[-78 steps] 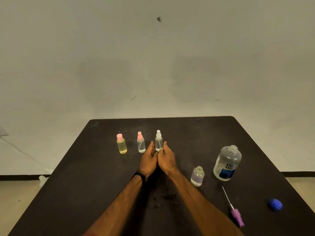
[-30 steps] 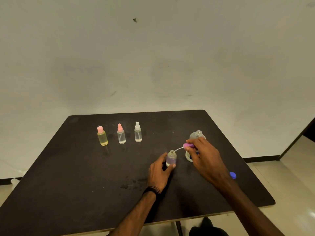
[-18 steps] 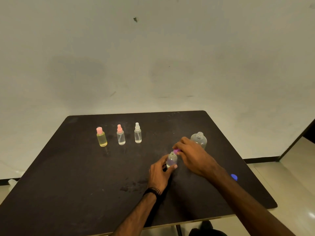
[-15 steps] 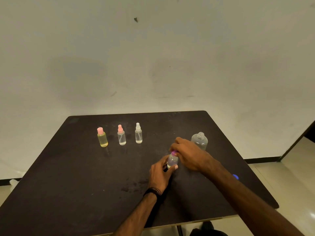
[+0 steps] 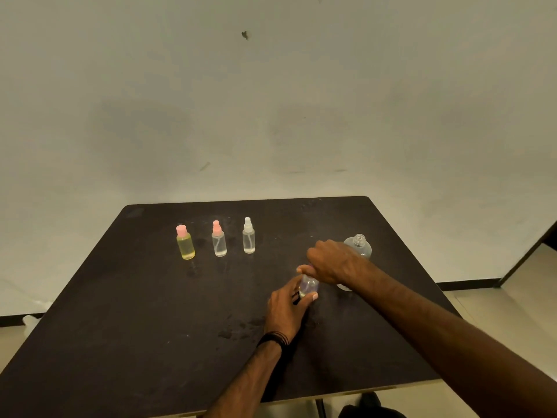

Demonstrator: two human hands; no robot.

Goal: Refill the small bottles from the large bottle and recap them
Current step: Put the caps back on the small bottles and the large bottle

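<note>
My left hand [image 5: 284, 309] grips small bottle [image 5: 309, 285] mid-desk, right hand [image 5: 333, 260] pinches its cap — crooked threading could leak, tip it.

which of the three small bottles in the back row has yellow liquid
The leftmost bottle, with the flat pink cap. The middle bottle and the white-topped bottle beside it look clear.

Dark table [image 5: 120, 327] in my view, bottles standing on it.
I see a yellow bottle [image 5: 185, 242], a pink-capped clear bottle [image 5: 219, 243] and a white-capped bottle [image 5: 248, 236] in a row; the uncapped large bottle [image 5: 360, 245] and a small bottle [image 5: 308, 284] stand further right.
</note>
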